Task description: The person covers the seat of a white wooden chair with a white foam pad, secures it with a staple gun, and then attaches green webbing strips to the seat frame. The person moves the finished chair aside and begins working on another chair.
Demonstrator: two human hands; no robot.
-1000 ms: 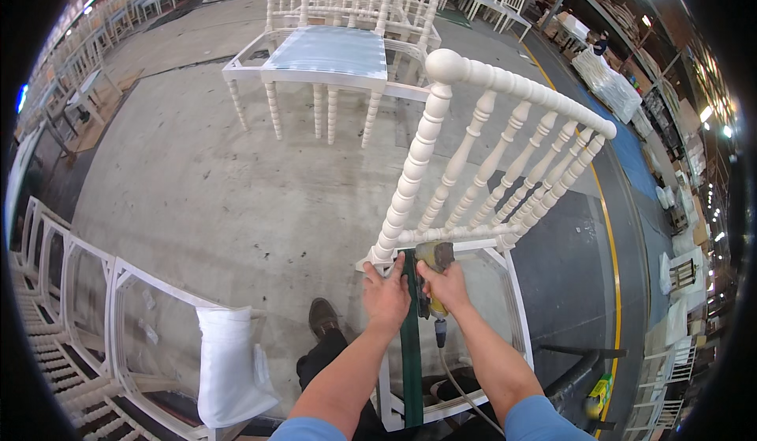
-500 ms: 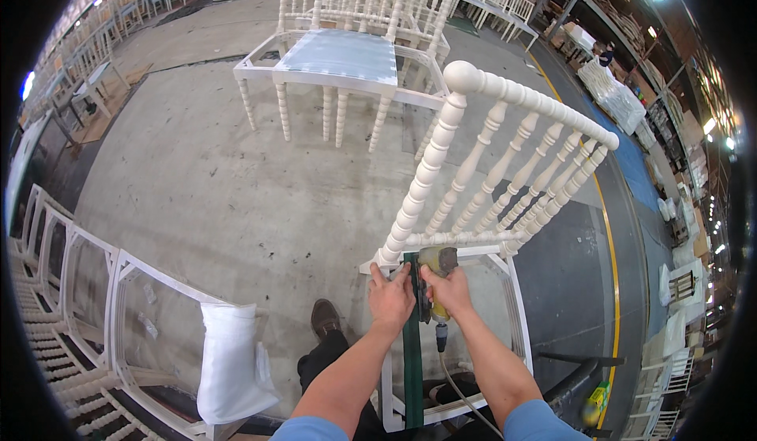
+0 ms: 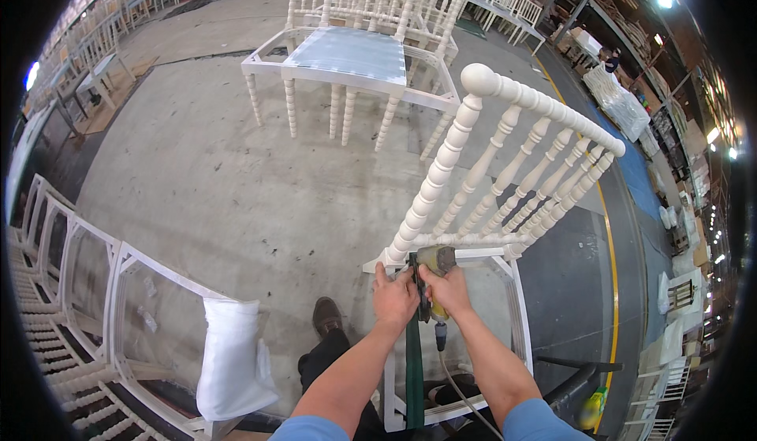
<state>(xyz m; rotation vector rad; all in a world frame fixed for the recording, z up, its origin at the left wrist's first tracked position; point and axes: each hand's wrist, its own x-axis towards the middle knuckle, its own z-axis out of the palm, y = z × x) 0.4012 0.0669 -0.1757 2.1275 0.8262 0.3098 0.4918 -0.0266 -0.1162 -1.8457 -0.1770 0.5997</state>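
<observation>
A white chair frame (image 3: 523, 323) with a turned-spindle backrest (image 3: 505, 153) stands in front of me, its seat open. A dark green webbing strap (image 3: 414, 370) runs from its back rail toward me. My left hand (image 3: 394, 297) holds the strap's far end at that rail, index finger stretched forward beside the corner post. Wrapped round the handle of a yellowish air stapler (image 3: 436, 258) is my right hand (image 3: 448, 291). The stapler's black magazine side lies against the strap, close to my left fingertips. Its exact contact with the rail is hidden.
A hose (image 3: 453, 374) trails from the stapler toward me. Left are more white chair frames (image 3: 169, 275) and a white sack (image 3: 229, 358). Ahead stands a chair with a pale covered seat (image 3: 347, 53). A black bar (image 3: 576, 364) juts out at right.
The view has shifted slightly, so the chairs appear a little further right. The stapler has come in against the strap's far end, covering more of it. Both hands keep their holds.
</observation>
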